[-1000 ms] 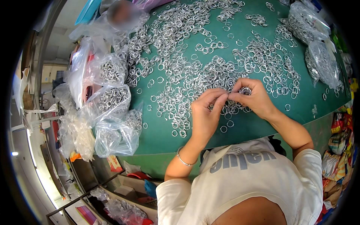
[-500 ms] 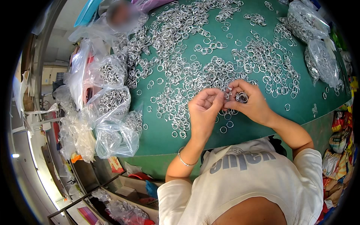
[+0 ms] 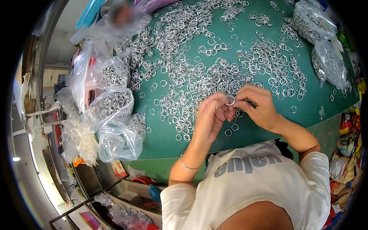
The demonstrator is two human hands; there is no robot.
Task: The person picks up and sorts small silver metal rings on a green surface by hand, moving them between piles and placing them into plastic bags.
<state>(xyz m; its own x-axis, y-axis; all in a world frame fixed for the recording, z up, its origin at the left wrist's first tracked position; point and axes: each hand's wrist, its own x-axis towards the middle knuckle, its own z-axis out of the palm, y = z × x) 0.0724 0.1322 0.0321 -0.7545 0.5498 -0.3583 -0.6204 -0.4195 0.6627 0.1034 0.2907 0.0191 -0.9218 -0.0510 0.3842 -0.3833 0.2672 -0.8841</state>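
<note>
My left hand (image 3: 211,116), with a bangle on its wrist, pinches a silver-coloured ring (image 3: 230,101) at its fingertips. The thumb and forefinger of my right hand (image 3: 260,105) meet the same ring from the other side. Curled within my right hand is a small bunch of rings (image 3: 251,102), partly hidden by the fingers. Both hands are just above the near edge of a large heap of loose silver-coloured rings (image 3: 224,74) on the green tabletop (image 3: 168,143). Two loose rings (image 3: 231,130) lie on the table between my forearms.
Clear plastic bags of rings (image 3: 115,103) line the table's left side. More filled bags (image 3: 327,63) are at the far right. Scattered rings (image 3: 285,69) spread to the right of my hands. Below the left edge, a shelf (image 3: 128,191) holds bags and boxes. Coloured packages (image 3: 345,153) are piled at right.
My left hand has turned and its fingers have come together around the ring, which now shows upright. My right hand's fingers have closed further over the bunch of rings.
</note>
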